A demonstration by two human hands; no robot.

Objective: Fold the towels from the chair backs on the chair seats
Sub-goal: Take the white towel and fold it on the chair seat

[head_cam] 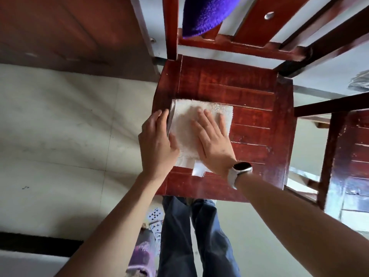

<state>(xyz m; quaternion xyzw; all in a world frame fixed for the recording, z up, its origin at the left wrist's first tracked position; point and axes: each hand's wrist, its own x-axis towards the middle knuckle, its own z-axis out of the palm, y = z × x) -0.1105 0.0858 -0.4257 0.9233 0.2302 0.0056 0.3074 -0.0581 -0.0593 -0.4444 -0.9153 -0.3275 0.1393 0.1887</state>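
White towel [186,124] lay folded on chair seat [255,108]. Right hand [212,140] pressed flat, fingers spread; left hand [156,136] gripped its left edge. Purple towel [203,15] hung beyond, straight ahead.

1. I see the folded white terry towel [187,126] lying on the red-brown wooden chair seat [249,108], towards its front left.
2. The purple fleece towel [203,15] hangs on the slatted wooden chair back [235,44] behind.
3. A second wooden chair [351,148] stands to the right.

Pale tiled floor [65,124], brown cabinet [60,33] at upper left, second chair [343,156] at right
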